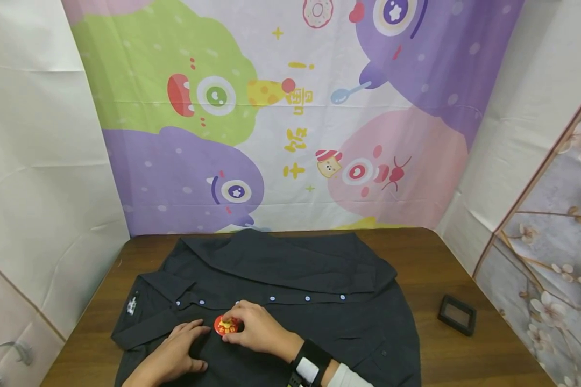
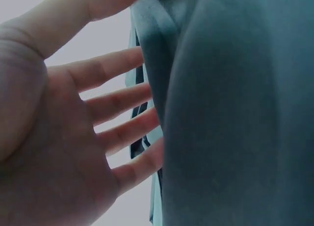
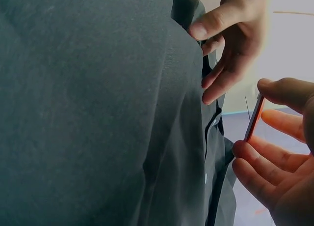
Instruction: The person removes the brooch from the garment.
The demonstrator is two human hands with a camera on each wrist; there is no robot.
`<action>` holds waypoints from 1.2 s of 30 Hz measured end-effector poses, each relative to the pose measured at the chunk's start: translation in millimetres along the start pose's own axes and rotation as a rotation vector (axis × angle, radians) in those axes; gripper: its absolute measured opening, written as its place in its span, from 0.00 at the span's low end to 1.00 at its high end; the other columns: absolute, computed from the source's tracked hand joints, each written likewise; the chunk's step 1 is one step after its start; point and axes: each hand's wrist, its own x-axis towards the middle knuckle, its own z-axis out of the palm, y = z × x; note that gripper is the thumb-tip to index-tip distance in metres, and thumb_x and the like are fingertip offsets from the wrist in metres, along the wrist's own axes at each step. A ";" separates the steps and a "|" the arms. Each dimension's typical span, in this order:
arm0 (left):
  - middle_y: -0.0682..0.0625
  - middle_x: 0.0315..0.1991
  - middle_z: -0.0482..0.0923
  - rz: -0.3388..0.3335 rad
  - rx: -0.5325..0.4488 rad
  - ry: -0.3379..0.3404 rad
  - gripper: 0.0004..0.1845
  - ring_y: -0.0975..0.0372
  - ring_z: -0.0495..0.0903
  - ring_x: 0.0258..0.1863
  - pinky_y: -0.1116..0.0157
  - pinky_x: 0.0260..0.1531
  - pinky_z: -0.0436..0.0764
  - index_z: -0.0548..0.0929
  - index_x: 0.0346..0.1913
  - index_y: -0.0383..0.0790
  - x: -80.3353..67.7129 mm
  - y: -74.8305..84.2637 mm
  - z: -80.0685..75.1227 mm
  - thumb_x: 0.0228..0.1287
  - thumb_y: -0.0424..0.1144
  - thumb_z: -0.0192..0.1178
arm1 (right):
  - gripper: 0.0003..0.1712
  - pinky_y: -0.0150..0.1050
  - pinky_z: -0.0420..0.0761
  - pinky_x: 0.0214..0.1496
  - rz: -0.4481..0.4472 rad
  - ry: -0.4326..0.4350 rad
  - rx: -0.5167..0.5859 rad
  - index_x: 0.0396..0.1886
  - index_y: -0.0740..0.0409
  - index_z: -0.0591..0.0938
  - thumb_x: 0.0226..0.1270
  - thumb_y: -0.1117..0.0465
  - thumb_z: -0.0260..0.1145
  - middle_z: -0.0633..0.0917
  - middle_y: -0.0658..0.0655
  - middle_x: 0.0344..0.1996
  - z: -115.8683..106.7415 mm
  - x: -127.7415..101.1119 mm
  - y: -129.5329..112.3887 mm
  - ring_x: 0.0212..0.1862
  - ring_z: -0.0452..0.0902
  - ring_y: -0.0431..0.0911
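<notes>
Red round pin badge w/ yellow markings: held in R hand, thumb & fingers pinching its rim, over the shirt front nr the collar end. R wrist view has it edge-on, just off the cloth, thin needle standing away from its back (pointing up at a slant). L hand is just left of the badge, fingers straight & spread, tips touching the shirt. Dark button-up shirt lies sideways on the brown wood-look bench, collar to the left, white label showing inside; row of small pale buttons runs above both hands. Black wristband w/ white module on R wrist. Further right, by itself on the bench, black rectangular frame. Behind: cartoon-monster cloth, hung sideways (yellow characters turned too).
</notes>
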 end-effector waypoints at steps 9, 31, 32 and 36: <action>0.38 0.61 0.74 0.087 0.000 0.146 0.27 0.41 0.70 0.63 0.39 0.60 0.69 0.81 0.54 0.38 -3.1 6.1 -6.7 0.51 0.44 0.73 | 0.18 0.20 0.72 0.39 -0.025 0.030 -0.007 0.48 0.50 0.86 0.58 0.51 0.74 0.83 0.47 0.40 -2.5 -0.5 1.3 0.38 0.74 0.31; 0.50 0.53 0.83 0.207 -0.049 0.289 0.20 0.52 0.80 0.55 0.48 0.55 0.77 0.82 0.53 0.42 -6.3 14.8 -11.9 0.58 0.41 0.69 | 0.18 0.17 0.70 0.39 -0.036 0.050 -0.007 0.47 0.50 0.86 0.57 0.51 0.74 0.85 0.46 0.39 -0.1 -2.4 -0.2 0.37 0.74 0.31; 0.51 0.52 0.83 0.207 -0.049 0.290 0.19 0.53 0.81 0.55 0.48 0.55 0.78 0.82 0.53 0.43 -6.7 14.6 -11.6 0.58 0.41 0.69 | 0.18 0.17 0.69 0.38 -0.035 0.050 -0.004 0.47 0.50 0.86 0.57 0.51 0.74 0.84 0.46 0.39 0.1 -2.5 -0.2 0.36 0.73 0.31; 0.53 0.51 0.84 0.216 -0.046 0.302 0.18 0.55 0.82 0.53 0.50 0.54 0.79 0.83 0.51 0.45 -7.9 14.0 -10.0 0.57 0.42 0.69 | 0.17 0.16 0.69 0.38 -0.032 0.050 0.004 0.46 0.50 0.86 0.57 0.52 0.74 0.84 0.45 0.38 1.2 -3.1 -0.6 0.36 0.73 0.30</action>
